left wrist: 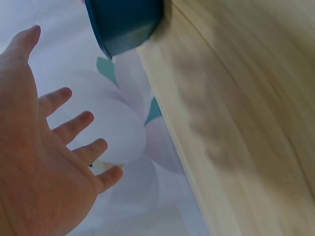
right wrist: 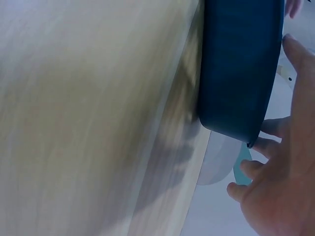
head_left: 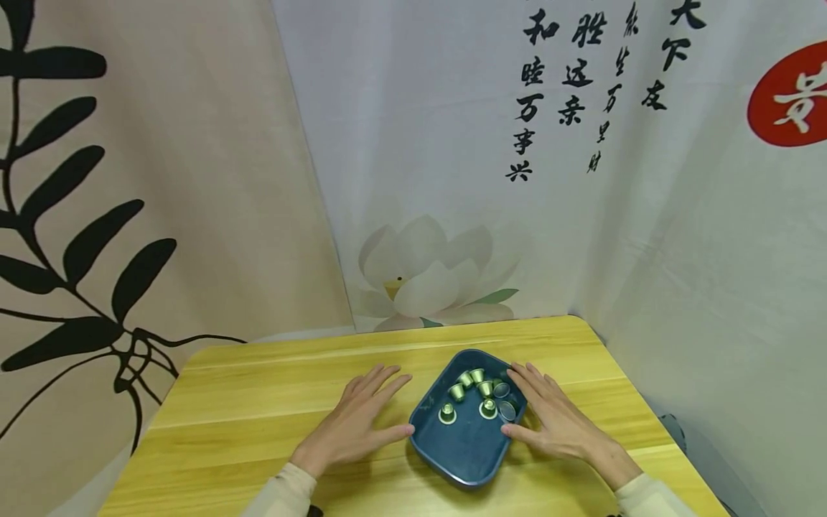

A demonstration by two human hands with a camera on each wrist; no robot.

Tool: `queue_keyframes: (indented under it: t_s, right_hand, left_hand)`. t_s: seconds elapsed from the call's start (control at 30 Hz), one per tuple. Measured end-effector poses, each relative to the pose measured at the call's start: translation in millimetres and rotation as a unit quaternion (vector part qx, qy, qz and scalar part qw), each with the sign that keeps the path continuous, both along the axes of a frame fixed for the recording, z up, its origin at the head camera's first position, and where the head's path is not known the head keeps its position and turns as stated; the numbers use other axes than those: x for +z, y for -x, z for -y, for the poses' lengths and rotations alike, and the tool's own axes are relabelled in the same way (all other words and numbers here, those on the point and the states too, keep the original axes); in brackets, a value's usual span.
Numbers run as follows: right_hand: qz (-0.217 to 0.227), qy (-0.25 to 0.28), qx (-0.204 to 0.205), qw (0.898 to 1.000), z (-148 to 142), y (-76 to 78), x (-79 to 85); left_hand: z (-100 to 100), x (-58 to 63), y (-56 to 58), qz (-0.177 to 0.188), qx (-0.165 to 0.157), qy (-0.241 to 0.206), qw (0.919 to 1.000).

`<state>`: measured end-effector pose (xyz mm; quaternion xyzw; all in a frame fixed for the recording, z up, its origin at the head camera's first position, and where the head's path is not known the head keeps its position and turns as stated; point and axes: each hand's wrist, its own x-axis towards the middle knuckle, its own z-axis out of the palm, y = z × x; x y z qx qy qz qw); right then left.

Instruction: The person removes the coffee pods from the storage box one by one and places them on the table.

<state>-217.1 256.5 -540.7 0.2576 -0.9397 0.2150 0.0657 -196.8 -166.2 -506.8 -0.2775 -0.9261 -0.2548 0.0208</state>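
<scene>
A dark blue tray (head_left: 461, 452) with rounded corners sits on the wooden table, turned at an angle. In it are several small shiny green-gold coffee capsules (head_left: 447, 412); two stand rim-down toward the near side, the others lie tipped in a cluster farther back and right. My left hand (head_left: 358, 422) hovers at the tray's left with fingers spread, the thumb tip close to the rim and nothing held. My right hand (head_left: 557, 420) is at the tray's right side, fingers extended; in the right wrist view, thumb and fingertips are right at the rim of the tray (right wrist: 238, 73).
The yellow wood-grain table (head_left: 258, 402) extends on both sides of the tray. Behind it hangs a cloth backdrop (head_left: 426, 165) with a printed lotus and black characters. A dark object (head_left: 673, 429) shows beyond the table's right edge.
</scene>
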Motion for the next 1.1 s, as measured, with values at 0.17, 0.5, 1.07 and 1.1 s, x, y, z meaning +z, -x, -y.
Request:
queue_keyframes:
  t_s: [0.17,0.5,1.07,1.1]
  right_hand:
    - [-0.005,-0.005,-0.004,1.000,0.5,0.1,0.0]
    - [-0.006,-0.014,-0.010,1.000,0.8,1.4,-1.0]
    - [0.017,-0.009,-0.023,1.000,0.9,0.6,-4.3]
    - [0.017,-0.009,-0.023,1.000,1.1,0.6,-4.4]
  left_hand:
    - [-16.8,4.6,6.0,0.005,-0.025,-0.004,0.9997]
    - [-41.0,2.4,15.3,0.026,-0.056,0.011,0.9981]
    - [-66.3,-5.0,28.5,0.015,-0.090,0.054,0.9943]
    - [-67.4,-5.2,29.4,0.015,-0.091,0.057,0.9941]
